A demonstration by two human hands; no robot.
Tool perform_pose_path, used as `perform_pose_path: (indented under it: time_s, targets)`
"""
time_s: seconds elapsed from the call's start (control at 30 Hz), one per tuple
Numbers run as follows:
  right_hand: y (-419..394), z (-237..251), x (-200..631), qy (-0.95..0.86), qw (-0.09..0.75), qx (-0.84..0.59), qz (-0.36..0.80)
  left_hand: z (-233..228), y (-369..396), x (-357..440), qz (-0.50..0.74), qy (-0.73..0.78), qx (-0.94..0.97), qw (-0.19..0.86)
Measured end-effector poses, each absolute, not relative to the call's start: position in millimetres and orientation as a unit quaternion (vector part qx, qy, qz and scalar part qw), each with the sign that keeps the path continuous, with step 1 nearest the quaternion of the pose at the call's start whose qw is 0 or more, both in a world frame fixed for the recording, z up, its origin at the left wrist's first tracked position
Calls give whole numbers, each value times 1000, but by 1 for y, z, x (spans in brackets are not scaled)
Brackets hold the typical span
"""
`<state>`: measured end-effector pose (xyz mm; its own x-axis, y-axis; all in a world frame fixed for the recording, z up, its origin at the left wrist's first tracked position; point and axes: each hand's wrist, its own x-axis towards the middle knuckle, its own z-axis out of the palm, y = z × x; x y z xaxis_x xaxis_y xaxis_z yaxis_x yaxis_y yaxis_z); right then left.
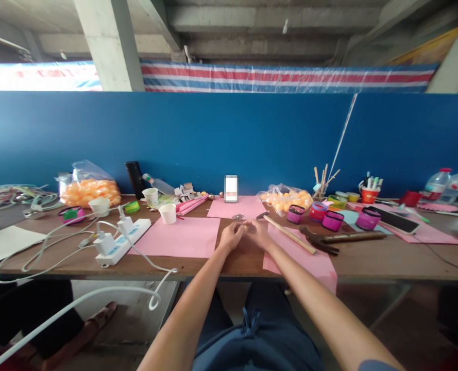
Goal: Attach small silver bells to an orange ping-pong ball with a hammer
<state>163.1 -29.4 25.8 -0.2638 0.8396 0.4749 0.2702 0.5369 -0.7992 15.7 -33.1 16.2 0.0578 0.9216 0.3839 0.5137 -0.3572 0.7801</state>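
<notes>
My left hand [232,236] and my right hand [257,233] meet at the fingertips over the brown table, with fingers curled. Whatever they pinch between them is too small to make out. Just beyond the fingers, a little pile of small metal pieces [238,216] lies on a pink sheet [213,208]. To the right of my right hand, a hammer with a pale wooden handle [290,235] rests partly on another pink sheet [302,263]. A second hammer with a dark handle [354,236] lies beside it.
At left are a power strip [124,242] with looping white cables, paper cups [168,213] and a bag of orange balls [91,191]. Another ball bag [286,198], purple rolls [333,220] and a phone [396,220] lie right. A blue partition [213,139] stands behind.
</notes>
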Motion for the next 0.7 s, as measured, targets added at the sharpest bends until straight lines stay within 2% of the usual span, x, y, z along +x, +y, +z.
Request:
perform_pose_path:
  time_s: [0.47,0.7]
  targets:
    - [-24,21,166,-737,481,-380,287,22,-35,18,465,521,669,256]
    - [-22,21,165,-738,485,-410,228,18,-32,17,472,526,667,237]
